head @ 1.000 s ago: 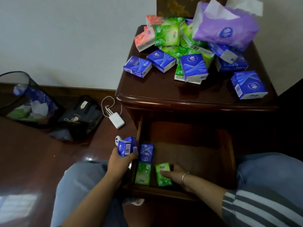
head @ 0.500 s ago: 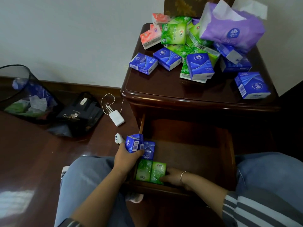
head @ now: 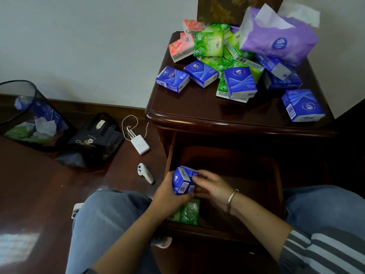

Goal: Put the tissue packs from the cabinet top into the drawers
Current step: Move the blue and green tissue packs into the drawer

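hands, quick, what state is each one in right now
Left hand: closed, holding the blue tissue packs over the open drawer.
Right hand: fingers on the same packs; whether it grips cannot be told.

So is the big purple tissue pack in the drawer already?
No, the big purple tissue pack sits at the back of the cabinet top, above the open drawer.
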The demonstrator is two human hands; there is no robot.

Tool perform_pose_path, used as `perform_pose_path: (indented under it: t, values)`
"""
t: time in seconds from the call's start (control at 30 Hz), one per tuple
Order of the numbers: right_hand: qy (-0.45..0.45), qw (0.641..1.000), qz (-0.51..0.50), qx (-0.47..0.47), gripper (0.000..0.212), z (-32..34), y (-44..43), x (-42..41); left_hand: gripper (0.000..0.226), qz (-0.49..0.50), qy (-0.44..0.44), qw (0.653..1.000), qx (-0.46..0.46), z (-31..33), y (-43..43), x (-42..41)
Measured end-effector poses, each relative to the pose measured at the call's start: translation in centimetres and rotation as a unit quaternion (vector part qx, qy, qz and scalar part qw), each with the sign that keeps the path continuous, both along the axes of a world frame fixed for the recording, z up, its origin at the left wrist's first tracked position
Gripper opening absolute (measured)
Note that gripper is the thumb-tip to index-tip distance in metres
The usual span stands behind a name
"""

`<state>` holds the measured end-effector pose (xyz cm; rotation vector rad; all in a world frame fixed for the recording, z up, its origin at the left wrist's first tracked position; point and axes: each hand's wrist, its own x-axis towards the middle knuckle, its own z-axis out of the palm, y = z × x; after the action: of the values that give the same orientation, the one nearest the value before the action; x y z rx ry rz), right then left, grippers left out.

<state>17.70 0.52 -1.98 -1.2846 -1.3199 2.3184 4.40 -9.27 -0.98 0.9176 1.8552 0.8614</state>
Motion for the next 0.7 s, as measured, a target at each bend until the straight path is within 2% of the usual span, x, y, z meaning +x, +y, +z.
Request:
perform_pose_path:
  t: [0.13,0.23,0.27,0.33,0.4,0.43,0.53,0.63,0.7]
  values:
    - [0.010,0.999,0.021,-0.028,0.019,0.1,-0.1,0.0,0.060,0.030,0.026,0.999,-0.035,-0.6,0.5,0.0]
    - [-0.042,0.995,0.061,0.066,0.043,0.7,0.2,-0.4,0.055,0.030,0.041,0.998,-0.026,-1.3,0.8,1.2]
    - [-0.064,0.991,0.060,0.100,0.043,0.7,0.3,-0.5,0.057,0.019,0.043,0.999,-0.016,-1.5,1.0,1.5]
    - [-0.081,0.990,0.026,0.115,0.034,0.0,0.7,-0.3,0.070,-0.034,0.034,0.999,-0.016,-1.5,1.2,1.4]
    - [-0.088,0.992,-0.033,0.078,0.029,-0.9,1.5,0.3,0.092,-0.095,0.071,0.992,-0.049,-1.3,1.3,0.1]
    - [-0.106,0.990,-0.056,0.068,0.029,-1.5,2.1,0.7,0.094,-0.087,0.098,0.990,-0.056,-1.2,1.3,-0.9]
    - [-0.139,0.984,-0.112,0.025,0.032,-3.4,3.1,1.3,0.070,0.035,0.121,0.989,-0.081,-1.8,0.8,-3.2]
    - [-0.144,0.985,-0.095,0.000,0.039,-5.5,3.6,0.7,0.029,0.071,-0.013,0.991,-0.113,-2.5,0.7,-2.9]
    - [-0.177,0.984,-0.025,0.023,0.055,-6.8,3.5,-0.1,0.016,0.095,-0.037,0.991,-0.090,-3.0,0.8,-2.2]
